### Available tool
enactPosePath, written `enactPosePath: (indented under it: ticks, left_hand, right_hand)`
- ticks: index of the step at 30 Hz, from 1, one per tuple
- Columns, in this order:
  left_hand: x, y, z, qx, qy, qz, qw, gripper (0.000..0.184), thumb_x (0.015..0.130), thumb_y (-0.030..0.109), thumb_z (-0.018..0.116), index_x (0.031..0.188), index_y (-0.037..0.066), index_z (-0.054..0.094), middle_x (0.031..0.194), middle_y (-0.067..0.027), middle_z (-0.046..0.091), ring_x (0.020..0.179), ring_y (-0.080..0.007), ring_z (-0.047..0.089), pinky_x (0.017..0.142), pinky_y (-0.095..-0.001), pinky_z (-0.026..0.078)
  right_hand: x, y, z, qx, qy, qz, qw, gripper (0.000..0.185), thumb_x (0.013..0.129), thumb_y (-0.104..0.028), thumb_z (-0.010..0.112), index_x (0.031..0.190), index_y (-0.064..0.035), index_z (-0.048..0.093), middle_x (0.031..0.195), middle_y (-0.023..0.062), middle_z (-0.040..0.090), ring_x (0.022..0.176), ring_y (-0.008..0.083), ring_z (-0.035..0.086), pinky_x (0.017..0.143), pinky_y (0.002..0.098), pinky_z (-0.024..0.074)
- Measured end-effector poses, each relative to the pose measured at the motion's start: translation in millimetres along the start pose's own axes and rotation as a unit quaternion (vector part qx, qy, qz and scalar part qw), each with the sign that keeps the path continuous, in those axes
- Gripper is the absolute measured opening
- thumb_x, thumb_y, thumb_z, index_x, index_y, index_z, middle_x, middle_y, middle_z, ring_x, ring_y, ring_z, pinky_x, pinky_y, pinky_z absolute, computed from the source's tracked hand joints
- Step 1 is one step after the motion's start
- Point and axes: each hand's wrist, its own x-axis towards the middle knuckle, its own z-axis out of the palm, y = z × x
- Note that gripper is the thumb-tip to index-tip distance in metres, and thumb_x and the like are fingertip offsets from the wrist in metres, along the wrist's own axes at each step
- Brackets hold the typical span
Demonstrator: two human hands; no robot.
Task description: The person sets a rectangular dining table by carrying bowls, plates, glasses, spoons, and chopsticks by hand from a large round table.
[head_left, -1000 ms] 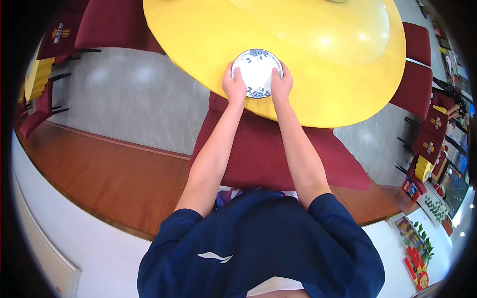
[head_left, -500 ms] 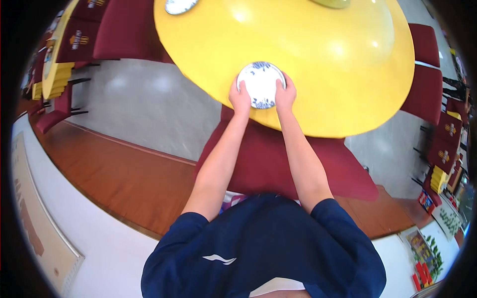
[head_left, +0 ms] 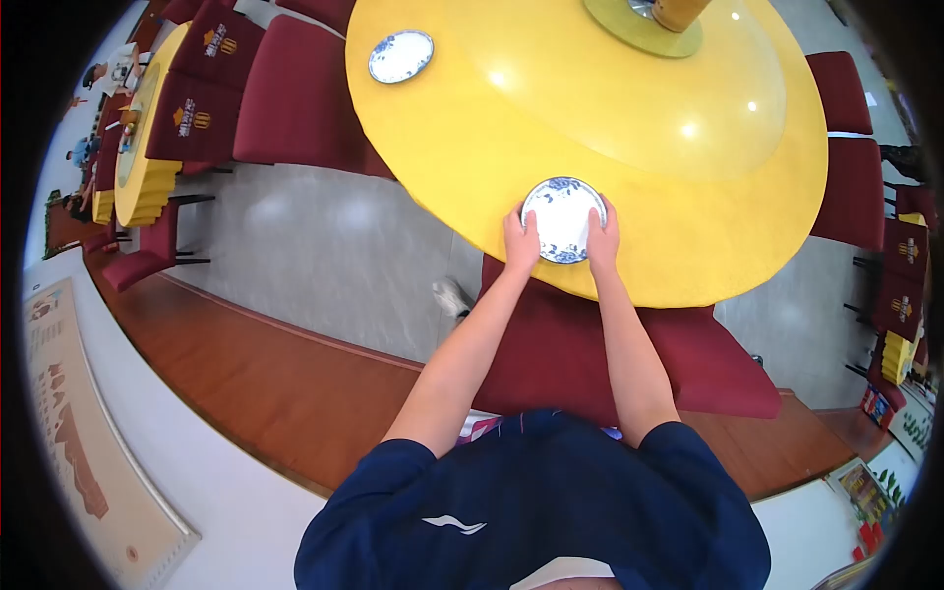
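Observation:
A round white plate with blue flowers (head_left: pixel 563 221) is held between my two hands over the near edge of the yellow-covered table (head_left: pixel 669 265). My left hand (head_left: pixel 521 239) grips its left rim, the thumb lying on top. On the right rim my right hand (head_left: pixel 604 236) has the same grip, with its thumb on the upper face. The fingers under the plate are hidden, and whether it touches the cloth I cannot tell. A second blue-flowered plate (head_left: pixel 401 57) lies farther off, near the table's left edge.
A clear turntable (head_left: pixel 629 108) covers the table's middle, with a green round base (head_left: pixel 644 34) at the far side. Red chairs (head_left: pixel 295 98) stand around. One red seat (head_left: pixel 551 344) is below my arms. People sit or stand at a far-left table (head_left: pixel 147 128).
The view has swung left and up, so the second plate and the green base have come fully or further into sight. Both hands still hold the same plate. A shoe now shows beside my left arm.

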Motion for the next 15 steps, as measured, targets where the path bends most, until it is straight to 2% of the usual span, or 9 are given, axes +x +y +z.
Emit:
enactPosePath:
  ticks: [3, 4, 5, 6, 10, 13, 15]
  left_hand:
    - [-5, 1, 4, -0.097, -0.008, -0.050, 0.994, 0.039, 0.097, 0.023, 0.053, 0.125, -0.004, 0.053, 0.122, -0.0242, 0.054, 0.118, -0.0359, 0.050, 0.102, -0.0424, 0.039]
    - [-4, -3, 8, -0.163, -0.002, -0.070, 0.984, 0.040, 0.097, 0.023, 0.054, 0.126, -0.004, 0.053, 0.123, -0.0235, 0.054, 0.118, -0.0351, 0.051, 0.103, -0.0419, 0.039]
    - [2, -6, 9, -0.229, 0.005, -0.087, 0.969, 0.041, 0.097, 0.023, 0.054, 0.127, -0.004, 0.052, 0.124, -0.0228, 0.053, 0.119, -0.0343, 0.051, 0.103, -0.0414, 0.038]
    - [7, -11, 5, -0.235, -0.014, -0.107, 0.966, 0.042, 0.096, 0.023, 0.056, 0.129, -0.003, 0.051, 0.125, -0.0215, 0.053, 0.119, -0.0329, 0.051, 0.104, -0.0402, 0.038]
    - [21, -2, -63, -0.230, -0.044, -0.107, 0.966, 0.042, 0.094, 0.021, 0.060, 0.127, -0.002, 0.053, 0.125, -0.0199, 0.054, 0.119, -0.0314, 0.051, 0.104, -0.0385, 0.039]
    - [52, -15, -142, -0.207, -0.030, -0.116, 0.971, 0.039, 0.093, 0.019, 0.062, 0.125, -0.001, 0.056, 0.125, -0.0183, 0.053, 0.119, -0.0298, 0.052, 0.102, -0.0379, 0.040]
    - [74, -22, -186, -0.256, -0.002, -0.158, 0.954, 0.040, 0.091, 0.019, 0.066, 0.125, 0.001, 0.057, 0.125, -0.0159, 0.053, 0.119, -0.0271, 0.052, 0.101, -0.0362, 0.042]
  right_hand:
    - [-1, 6, 4, 0.043, -0.001, 0.063, 0.997, 0.041, 0.099, -0.018, 0.052, 0.135, 0.0015, 0.050, 0.129, 0.0202, 0.056, 0.118, 0.0262, 0.055, 0.099, 0.0349, 0.0440]
    - [-6, 1, 4, 0.056, -0.011, 0.079, 0.995, 0.042, 0.100, -0.018, 0.050, 0.135, 0.0042, 0.047, 0.129, 0.0182, 0.057, 0.116, 0.0240, 0.056, 0.097, 0.0342, 0.0451]
    - [-12, -5, 10, 0.045, -0.008, 0.071, 0.996, 0.042, 0.100, -0.018, 0.050, 0.135, 0.0042, 0.047, 0.129, 0.0182, 0.057, 0.116, 0.0240, 0.056, 0.097, 0.0342, 0.0451]
    - [-18, -7, 17, 0.062, 0.009, 0.080, 0.995, 0.043, 0.100, -0.018, 0.050, 0.136, 0.0048, 0.046, 0.129, 0.0183, 0.057, 0.116, 0.0238, 0.056, 0.097, 0.0345, 0.0451]
    - [-60, -17, 59, 0.078, 0.035, 0.099, 0.991, 0.044, 0.101, -0.017, 0.050, 0.137, 0.0065, 0.043, 0.129, 0.0180, 0.056, 0.115, 0.0230, 0.056, 0.097, 0.0344, 0.0455]
    - [-81, -23, 140, 0.119, 0.038, 0.099, 0.987, 0.043, 0.101, -0.017, 0.050, 0.136, 0.0062, 0.043, 0.128, 0.0171, 0.056, 0.115, 0.0225, 0.056, 0.096, 0.0342, 0.0459]
    - [-92, -32, 192, 0.149, 0.030, 0.101, 0.983, 0.040, 0.101, -0.016, 0.050, 0.135, 0.0049, 0.046, 0.124, 0.0150, 0.058, 0.110, 0.0205, 0.057, 0.093, 0.0340, 0.0479]
